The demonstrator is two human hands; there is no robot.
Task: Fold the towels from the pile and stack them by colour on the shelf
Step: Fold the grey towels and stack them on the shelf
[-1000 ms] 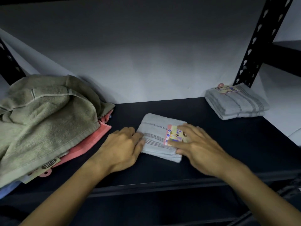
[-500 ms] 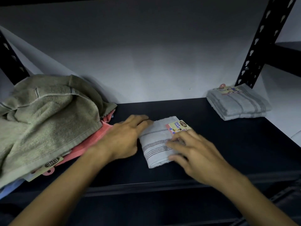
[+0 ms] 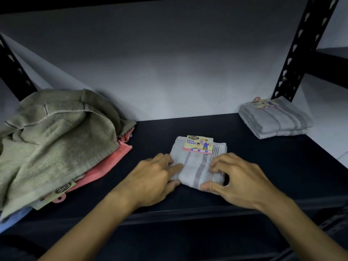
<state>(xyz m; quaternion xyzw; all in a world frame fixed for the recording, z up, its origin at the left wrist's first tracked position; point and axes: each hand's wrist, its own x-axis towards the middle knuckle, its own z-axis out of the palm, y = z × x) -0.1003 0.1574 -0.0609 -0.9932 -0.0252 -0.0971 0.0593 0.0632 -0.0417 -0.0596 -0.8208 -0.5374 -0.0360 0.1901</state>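
The shelf (image 3: 263, 166) is a dark board with a pale wall behind it and a black perforated upright (image 3: 301, 53) at the far right. The largest thing on it is the unfolded pile (image 3: 56, 144) at the left, which looks like the bulk of the work left: an olive-green towel (image 3: 52, 132) lies crumpled over the top, a coral-pink towel (image 3: 105, 170) shows beneath its near edge, and a sliver of light blue cloth (image 3: 17, 216) peeks out at the near left corner. How many towels lie under the green one cannot be told. At the far right, close to the upright, sits a finished grey stack (image 3: 275, 119) with a card label on top; it appears to hold two folded towels, though the layers are hard to count. In the middle near part of the shelf, well apart from both, lies a grey striped face towel (image 3: 197, 162), already folded small, its label (image 3: 198, 145) at the far edge. The left hand (image 3: 150, 178) rests on its left near corner with fingers laid fairly straight, a pressing rather than closing grip. The right hand (image 3: 237, 178) has its fingers curled over the right side and its thumb under the near edge, a grip that pinches the cloth. Judging from this, the grey towel is folded but not yet on its matching stack, and the green, pink and blue ones are untouched.
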